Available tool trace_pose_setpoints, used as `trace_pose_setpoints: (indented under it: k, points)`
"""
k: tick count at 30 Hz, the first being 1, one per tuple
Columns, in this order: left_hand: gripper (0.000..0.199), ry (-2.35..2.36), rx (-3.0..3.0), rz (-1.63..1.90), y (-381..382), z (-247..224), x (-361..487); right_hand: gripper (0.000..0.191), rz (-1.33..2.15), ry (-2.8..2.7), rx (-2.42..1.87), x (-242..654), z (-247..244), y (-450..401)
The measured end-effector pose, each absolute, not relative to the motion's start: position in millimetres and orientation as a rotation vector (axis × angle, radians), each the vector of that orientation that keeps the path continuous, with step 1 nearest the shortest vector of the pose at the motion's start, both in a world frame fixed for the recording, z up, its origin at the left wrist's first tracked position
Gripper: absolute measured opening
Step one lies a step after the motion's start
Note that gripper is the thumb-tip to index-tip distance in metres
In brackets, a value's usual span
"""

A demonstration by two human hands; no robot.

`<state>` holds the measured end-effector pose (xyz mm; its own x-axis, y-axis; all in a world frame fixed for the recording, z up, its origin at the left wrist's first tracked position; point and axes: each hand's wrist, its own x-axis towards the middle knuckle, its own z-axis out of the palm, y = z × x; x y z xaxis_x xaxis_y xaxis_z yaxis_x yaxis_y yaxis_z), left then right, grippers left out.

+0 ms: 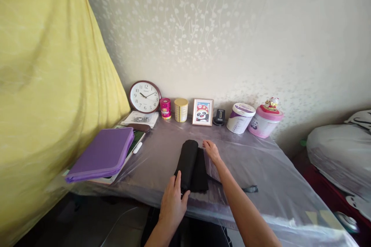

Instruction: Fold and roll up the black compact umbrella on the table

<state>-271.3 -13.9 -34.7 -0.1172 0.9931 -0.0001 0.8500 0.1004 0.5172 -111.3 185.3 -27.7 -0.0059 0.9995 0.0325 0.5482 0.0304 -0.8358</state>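
Observation:
A black rolled-up piece of fabric lies lengthwise on the table in front of me, with a flat, unrolled flap along its right side. My left hand grips the near end of the roll, fingers along its left side and thumb across the end. Just right of the far end is my right hand, its fingers loosely bent toward the roll and apart from it; nothing shows in them. A thin dark strap runs rightward from the flap, under my right forearm, to a greyish end piece.
Clear plastic covers the table. A purple folder lies on papers at left. Along the wall stand a clock, a pink can, a yellow can, a picture frame, a black device and two tubs.

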Motion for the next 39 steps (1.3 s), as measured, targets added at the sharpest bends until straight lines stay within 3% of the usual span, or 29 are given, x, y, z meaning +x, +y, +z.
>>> trace_pose_setpoints:
  k: [10,21,25,31,39]
  points:
    - [0.056,2.021,1.86,0.66,-16,-33,-272,0.024,1.188,-1.449,-1.514,-104,-29,134]
    - [0.056,2.067,1.886,0.618,-15,-35,-269,0.021,0.774,-1.676,-1.602,-109,-20,124]
    - [0.056,2.084,1.917,0.588,-15,-38,-267,0.03,0.53,-1.867,-1.529,-132,-27,112]
    - [0.057,2.135,1.94,0.518,-13,-40,-263,0.046,0.56,-1.825,-1.599,-170,-45,104]
    - [0.056,2.208,1.955,0.445,-13,-43,-254,0.066,0.433,-1.815,-1.891,-194,-26,119]
